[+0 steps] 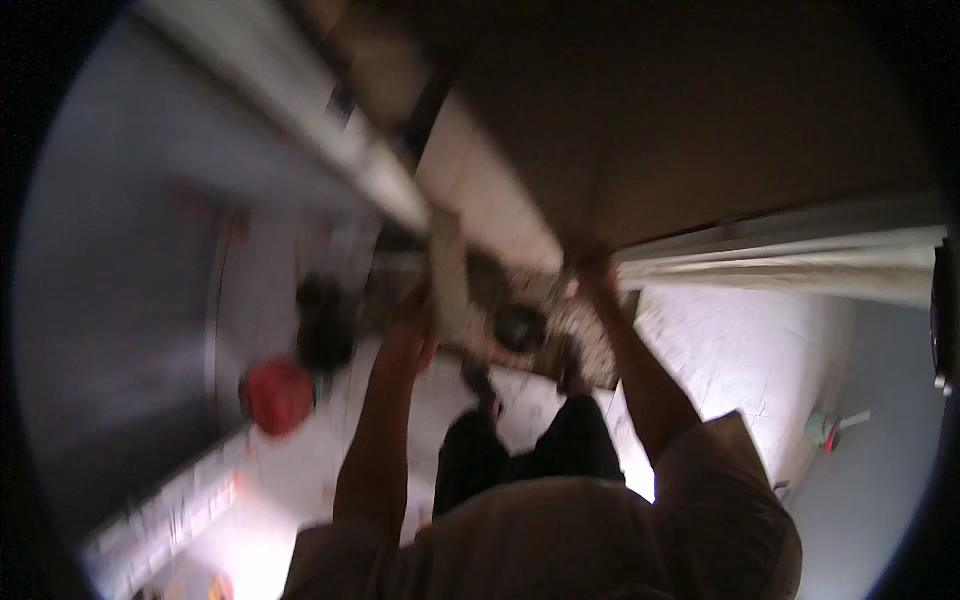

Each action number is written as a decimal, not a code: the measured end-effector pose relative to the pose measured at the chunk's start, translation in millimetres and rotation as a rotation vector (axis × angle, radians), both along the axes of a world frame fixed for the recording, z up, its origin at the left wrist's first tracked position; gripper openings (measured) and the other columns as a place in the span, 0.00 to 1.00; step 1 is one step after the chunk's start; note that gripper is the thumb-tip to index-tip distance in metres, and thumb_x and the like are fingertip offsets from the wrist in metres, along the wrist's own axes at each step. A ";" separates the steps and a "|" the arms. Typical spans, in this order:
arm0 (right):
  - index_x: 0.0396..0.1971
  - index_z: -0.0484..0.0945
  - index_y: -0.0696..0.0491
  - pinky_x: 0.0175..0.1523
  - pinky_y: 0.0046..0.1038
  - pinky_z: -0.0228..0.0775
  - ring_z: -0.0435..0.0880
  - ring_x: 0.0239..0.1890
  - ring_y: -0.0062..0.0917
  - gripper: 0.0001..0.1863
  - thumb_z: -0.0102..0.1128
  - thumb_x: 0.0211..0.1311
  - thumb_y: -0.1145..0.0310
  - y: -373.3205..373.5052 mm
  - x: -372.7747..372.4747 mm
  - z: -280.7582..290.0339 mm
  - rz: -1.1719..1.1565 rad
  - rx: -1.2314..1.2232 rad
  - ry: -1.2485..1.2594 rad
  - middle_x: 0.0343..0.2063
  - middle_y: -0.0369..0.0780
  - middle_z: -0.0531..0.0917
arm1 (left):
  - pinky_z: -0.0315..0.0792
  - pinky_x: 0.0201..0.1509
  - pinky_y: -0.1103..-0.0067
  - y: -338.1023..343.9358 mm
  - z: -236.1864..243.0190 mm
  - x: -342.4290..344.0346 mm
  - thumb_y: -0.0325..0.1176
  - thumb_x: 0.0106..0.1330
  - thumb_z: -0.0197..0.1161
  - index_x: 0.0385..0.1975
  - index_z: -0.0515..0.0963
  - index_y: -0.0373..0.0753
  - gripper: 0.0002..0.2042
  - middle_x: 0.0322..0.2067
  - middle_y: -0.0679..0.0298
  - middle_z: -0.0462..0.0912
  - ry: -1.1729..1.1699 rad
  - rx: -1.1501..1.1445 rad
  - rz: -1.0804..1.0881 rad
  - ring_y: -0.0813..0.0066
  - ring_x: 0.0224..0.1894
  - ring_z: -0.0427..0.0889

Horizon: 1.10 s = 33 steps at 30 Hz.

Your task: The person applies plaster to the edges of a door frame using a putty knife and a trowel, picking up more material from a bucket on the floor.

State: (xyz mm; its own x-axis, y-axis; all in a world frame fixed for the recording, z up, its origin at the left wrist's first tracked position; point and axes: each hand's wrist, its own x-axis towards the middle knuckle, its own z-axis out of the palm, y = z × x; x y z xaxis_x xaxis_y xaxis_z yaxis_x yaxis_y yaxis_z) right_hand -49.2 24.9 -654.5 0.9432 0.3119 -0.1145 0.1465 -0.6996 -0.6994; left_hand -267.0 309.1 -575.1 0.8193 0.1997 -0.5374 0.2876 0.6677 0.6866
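Right hand (597, 278) reaches the flat dark-brown panel (730, 120), left hand (413, 318) left of it; finger opening and hold unclear. Pale tiled floor (740, 350) lies below the panel.

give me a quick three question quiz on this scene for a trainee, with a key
1. True or false: the red round object appears to the left of the left hand.
2. Which hand is at the edge of the large brown panel? A) left B) right
3. Fill in, light or black: the blurred slab beside the left hand is ____ in colour.

Key: 1 true; 2 B, the right hand; 3 light.
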 end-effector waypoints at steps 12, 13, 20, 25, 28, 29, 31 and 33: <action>0.41 0.88 0.52 0.57 0.43 0.76 0.84 0.50 0.48 0.31 0.55 0.62 0.37 -276.0 -125.2 122.2 -0.319 -0.343 0.250 0.42 0.53 0.86 | 0.64 0.72 0.68 -172.5 487.0 156.5 0.39 0.77 0.52 0.69 0.66 0.39 0.23 0.64 0.60 0.73 -1.182 -0.003 0.032 0.66 0.65 0.72; 0.35 0.87 0.55 0.56 0.47 0.75 0.86 0.45 0.49 0.36 0.33 0.72 0.43 -303.5 -140.5 112.8 -0.275 -0.448 0.111 0.38 0.51 0.87 | 0.65 0.72 0.68 -192.1 534.3 154.3 0.38 0.77 0.52 0.69 0.66 0.39 0.22 0.63 0.59 0.73 -1.273 0.074 0.028 0.66 0.65 0.73; 0.34 0.86 0.59 0.53 0.50 0.71 0.84 0.46 0.54 0.39 0.37 0.70 0.37 -463.2 -152.6 20.5 -0.396 -0.518 0.316 0.37 0.56 0.86 | 0.71 0.62 0.76 -295.0 744.6 195.0 0.31 0.75 0.59 0.60 0.73 0.39 0.16 0.49 0.63 0.82 -1.732 0.333 0.153 0.73 0.54 0.79; 0.35 0.86 0.59 0.53 0.50 0.72 0.84 0.46 0.53 0.38 0.38 0.70 0.38 -504.1 -106.5 36.3 -0.398 -0.632 0.370 0.37 0.56 0.86 | 0.74 0.53 0.76 -328.1 798.9 233.3 0.31 0.75 0.53 0.62 0.72 0.34 0.18 0.48 0.61 0.81 -1.784 0.472 0.181 0.73 0.48 0.80; 0.35 0.85 0.59 0.53 0.50 0.72 0.84 0.46 0.53 0.38 0.38 0.70 0.38 -507.7 -87.0 40.6 -0.372 -0.649 0.367 0.37 0.55 0.86 | 0.74 0.56 0.75 -334.3 808.0 244.3 0.31 0.75 0.51 0.63 0.70 0.35 0.19 0.51 0.60 0.81 -1.754 0.556 0.210 0.71 0.51 0.80; 0.36 0.85 0.59 0.53 0.50 0.72 0.84 0.47 0.53 0.37 0.38 0.70 0.38 -507.1 -82.1 40.9 -0.363 -0.648 0.368 0.37 0.55 0.86 | 0.74 0.56 0.75 -335.2 810.5 246.9 0.30 0.75 0.50 0.63 0.71 0.35 0.19 0.50 0.60 0.81 -1.749 0.566 0.206 0.71 0.50 0.80; 0.36 0.85 0.59 0.53 0.50 0.72 0.84 0.47 0.53 0.37 0.39 0.70 0.38 -505.0 -74.8 41.0 -0.348 -0.655 0.367 0.37 0.55 0.86 | 0.74 0.56 0.75 -336.5 815.6 248.7 0.30 0.75 0.50 0.64 0.70 0.35 0.19 0.51 0.59 0.80 -1.636 0.648 0.221 0.70 0.51 0.80; 0.36 0.85 0.59 0.53 0.50 0.72 0.84 0.47 0.53 0.37 0.39 0.70 0.38 -502.0 -70.4 39.7 -0.336 -0.653 0.368 0.37 0.55 0.86 | 0.74 0.56 0.74 -339.6 817.4 249.6 0.30 0.75 0.50 0.65 0.69 0.35 0.19 0.51 0.58 0.80 -1.520 0.719 0.233 0.69 0.51 0.80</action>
State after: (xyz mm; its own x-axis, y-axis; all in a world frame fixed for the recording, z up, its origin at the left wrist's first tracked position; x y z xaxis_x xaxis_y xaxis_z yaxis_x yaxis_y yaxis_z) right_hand -119.6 -477.1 -614.8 0.8409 -0.2175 -0.4955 -0.3032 -0.9478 -0.0984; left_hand -17.4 -30.5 242.3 0.3916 0.2165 0.8943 -0.9193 0.0511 0.3902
